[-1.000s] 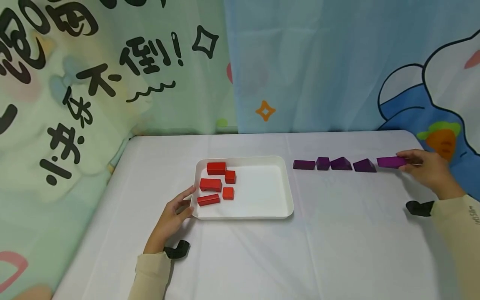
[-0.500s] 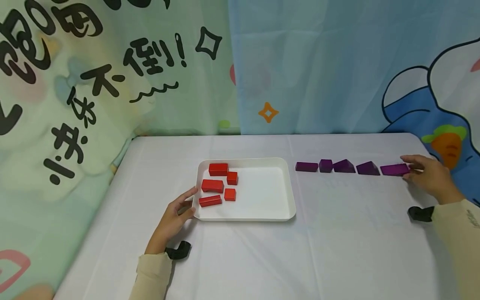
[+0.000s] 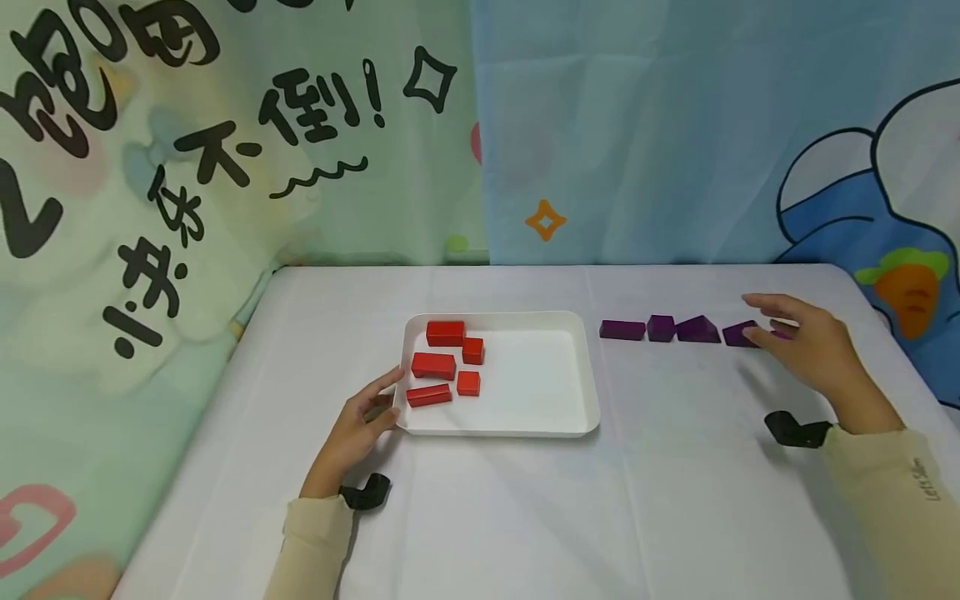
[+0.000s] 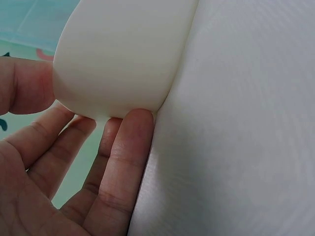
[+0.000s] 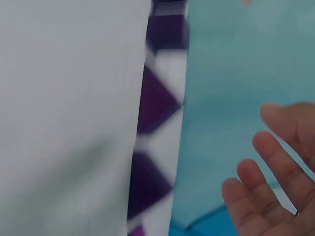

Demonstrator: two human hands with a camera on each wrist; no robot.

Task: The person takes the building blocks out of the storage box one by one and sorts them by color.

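Observation:
My left hand (image 3: 360, 437) holds the white tray (image 3: 536, 433) at its left end. In the left wrist view its fingertips (image 4: 133, 130) press against the tray's outer wall (image 4: 123, 69). My right hand (image 3: 813, 346) hovers over the right end of a row of purple blocks, fingers apart with nothing in them. That row has a flat block (image 3: 622, 330), a small block (image 3: 661, 328), and sloped blocks (image 3: 697, 330), partly covered by the hand at the right. A last purple block peeks between thumb and fingers. The right wrist view shows open fingers (image 5: 251, 177) beside the blurred purple blocks (image 5: 157, 101).
Several red blocks (image 3: 433, 365) lie in the left half of the tray. White cloth (image 3: 525, 517) covers the table. A printed curtain (image 3: 637, 133) hangs behind it. Black wrist cameras (image 3: 797, 431) stick out from both wrists.
My right hand has let go of the rightmost purple block after setting it at the row's end, then moved left and lifted over the row. The left hand stays on the tray.

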